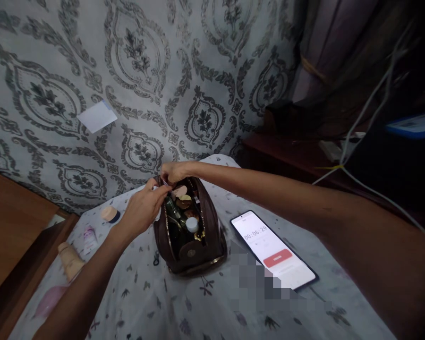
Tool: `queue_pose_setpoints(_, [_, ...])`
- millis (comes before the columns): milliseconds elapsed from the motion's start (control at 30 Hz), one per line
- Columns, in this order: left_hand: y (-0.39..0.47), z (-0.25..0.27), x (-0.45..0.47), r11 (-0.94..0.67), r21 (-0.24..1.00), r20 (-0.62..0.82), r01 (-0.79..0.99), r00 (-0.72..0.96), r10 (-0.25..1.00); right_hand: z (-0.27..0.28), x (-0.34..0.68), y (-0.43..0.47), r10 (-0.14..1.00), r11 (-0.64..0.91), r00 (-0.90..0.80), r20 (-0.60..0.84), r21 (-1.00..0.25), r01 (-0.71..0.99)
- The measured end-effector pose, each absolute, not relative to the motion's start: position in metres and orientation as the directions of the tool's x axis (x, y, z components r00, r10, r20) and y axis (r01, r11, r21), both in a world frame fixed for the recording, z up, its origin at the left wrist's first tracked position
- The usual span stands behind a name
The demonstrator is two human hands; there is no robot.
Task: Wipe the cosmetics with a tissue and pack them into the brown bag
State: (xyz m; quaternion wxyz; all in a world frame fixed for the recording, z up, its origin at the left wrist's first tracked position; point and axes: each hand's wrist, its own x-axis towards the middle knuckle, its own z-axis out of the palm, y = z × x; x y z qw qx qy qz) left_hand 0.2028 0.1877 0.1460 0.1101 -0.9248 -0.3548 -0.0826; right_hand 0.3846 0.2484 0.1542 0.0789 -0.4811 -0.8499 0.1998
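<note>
A dark brown zip pouch [217, 236] stands unzipped on the patterned sheet, filled with small items. Inside it show a green bottle [172, 208], a round white-lidded jar [192, 225] and a gold-coloured piece [199, 235]. At the pouch's far left corner, my left hand [145, 207] is closed in a pinch. My right hand [177, 173] reaches across the far end, its fingers bent down and closed close to the left fingertips. A thin pale thing shows between the two hands; its kind is too small to tell.
A phone [279, 255] with a running timer lies right of the pouch. To the left are a jar [109, 214], a pink-and-white tube [89, 240], a beige tube [71, 260] and a pink item [50, 301]. Behind stands a wallpapered wall [141, 118]; white cables [370, 189] hang right.
</note>
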Motion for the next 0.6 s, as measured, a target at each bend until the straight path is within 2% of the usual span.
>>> queue_pose_setpoints(200, [0.189,0.148,0.201,-0.743,-0.111,0.261,0.659,0.741,0.619,0.153,0.383,0.249,0.869,0.416,-0.49,-0.064,-0.439,0.796])
queue_pose_setpoints(500, [0.183,0.147,0.172,-0.762,0.121,0.492,0.636,0.629,0.602,0.154,0.381,0.248,0.904,0.324,-0.416,-0.098,-0.477,0.817])
queue_pose_setpoints(600, [0.178,0.144,0.157,-0.736,0.172,0.506,0.655,0.582,0.636,0.153,0.377,0.247,0.914,0.299,-0.394,-0.101,-0.488,0.82])
